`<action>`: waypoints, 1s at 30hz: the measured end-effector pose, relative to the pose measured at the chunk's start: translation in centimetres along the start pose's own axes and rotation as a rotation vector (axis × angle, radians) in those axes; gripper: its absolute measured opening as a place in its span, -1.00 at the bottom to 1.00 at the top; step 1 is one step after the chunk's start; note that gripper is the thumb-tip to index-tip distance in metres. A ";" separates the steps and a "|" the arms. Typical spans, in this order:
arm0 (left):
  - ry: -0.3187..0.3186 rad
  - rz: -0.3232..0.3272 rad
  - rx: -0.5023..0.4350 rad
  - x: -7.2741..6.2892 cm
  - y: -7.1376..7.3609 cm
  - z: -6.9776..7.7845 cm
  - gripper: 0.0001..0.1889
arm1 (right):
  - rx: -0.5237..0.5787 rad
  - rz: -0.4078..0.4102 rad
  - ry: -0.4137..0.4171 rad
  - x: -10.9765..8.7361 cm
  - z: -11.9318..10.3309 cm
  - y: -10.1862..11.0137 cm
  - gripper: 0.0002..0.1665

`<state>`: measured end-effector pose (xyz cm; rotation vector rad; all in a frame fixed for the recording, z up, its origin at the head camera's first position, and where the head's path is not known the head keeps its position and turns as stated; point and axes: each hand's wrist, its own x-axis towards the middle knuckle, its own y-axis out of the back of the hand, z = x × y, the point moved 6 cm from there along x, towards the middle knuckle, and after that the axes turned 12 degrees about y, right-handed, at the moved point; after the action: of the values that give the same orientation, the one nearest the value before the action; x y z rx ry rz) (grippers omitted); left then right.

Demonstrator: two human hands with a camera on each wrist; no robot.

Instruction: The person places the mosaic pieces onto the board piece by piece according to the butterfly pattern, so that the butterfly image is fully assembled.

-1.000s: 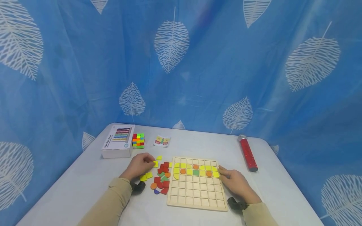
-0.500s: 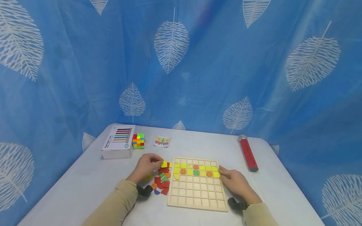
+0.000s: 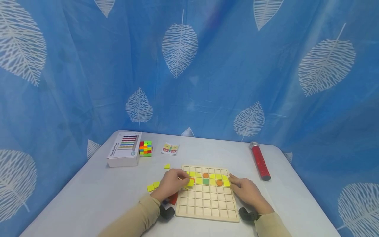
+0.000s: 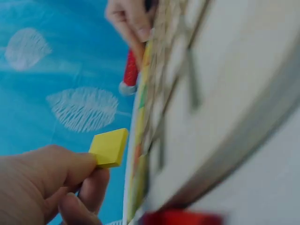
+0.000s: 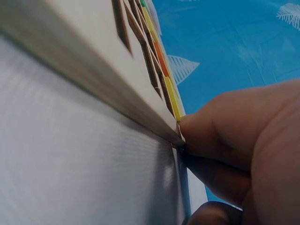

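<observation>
In the head view my left hand (image 3: 171,182) is over the left side of a wooden grid board (image 3: 207,217). Its thumb and fingers pinch a square yellow tile (image 4: 108,149), held above the board in the left wrist view. My right hand (image 3: 248,192) grips the board's right edge, thumb at the rim (image 5: 154,119) in the right wrist view. Across the board's upper rows lie yellow tiles (image 3: 218,176), orange round tiles (image 3: 219,183) and a green square tile (image 3: 205,181). The left hand hides some of the leftmost cells.
Left of the board are loose yellow tiles (image 3: 150,188) and red tiles (image 3: 173,198), partly behind my left arm. Farther back stand a white box (image 3: 124,151), a puzzle cube (image 3: 145,148) and a pattern card (image 3: 170,148). A red microphone (image 3: 260,162) lies at the right.
My left hand has moved right from the loose tiles to over the board, bringing a yellow tile with it. My right hand has stayed at the board's edge.
</observation>
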<state>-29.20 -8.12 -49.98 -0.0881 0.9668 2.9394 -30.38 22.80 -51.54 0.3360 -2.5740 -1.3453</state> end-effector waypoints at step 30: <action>-0.081 0.057 0.347 -0.3 -1.4 0.8 -0.93 | 0.009 -0.001 -0.026 -0.1 0.5 -0.2 -0.44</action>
<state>-28.84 -6.49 -50.13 0.0716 1.4668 2.7469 -30.42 23.11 -51.97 0.3235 -2.6015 -1.3479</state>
